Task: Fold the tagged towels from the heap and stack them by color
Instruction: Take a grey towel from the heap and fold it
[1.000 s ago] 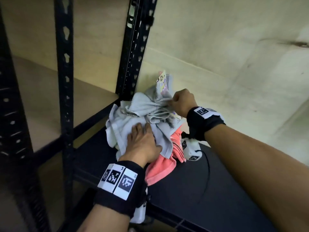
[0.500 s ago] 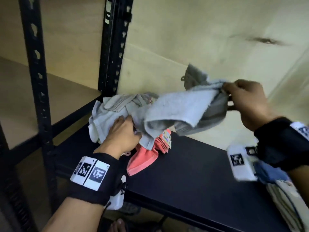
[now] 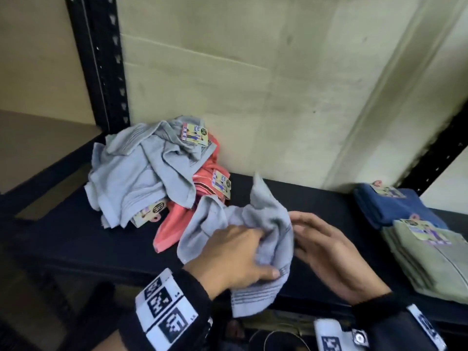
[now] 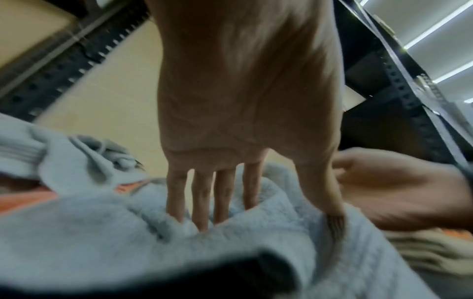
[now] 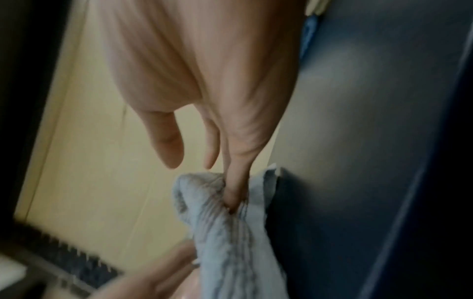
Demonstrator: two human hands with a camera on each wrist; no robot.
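Note:
A crumpled grey towel [image 3: 260, 224] hangs over the black shelf's front, between both hands. My left hand [image 3: 253, 252] grips it, fingers [image 4: 199, 202] dug into a fold and the thumb on its striped hem. My right hand [image 3: 311, 236] is at the towel's right side with its fingers nearly straight. In the right wrist view one finger [image 5: 235, 182] pokes into a fold of the towel [image 5: 225, 232] while the thumb stands apart. The heap [image 3: 141, 173] of grey and coral tagged towels lies at the left, clear of both hands.
A folded blue stack [image 3: 395, 206] and a folded olive stack [image 3: 430, 259] sit on the shelf [image 3: 76, 239] at the right. A black upright post [image 3: 101, 59] rises behind the heap. A pale wall backs the shelf.
The grey towel has come off the heap and down to the shelf's front middle. My left hand left the heap and took hold of the towel. My right hand's fist has loosened.

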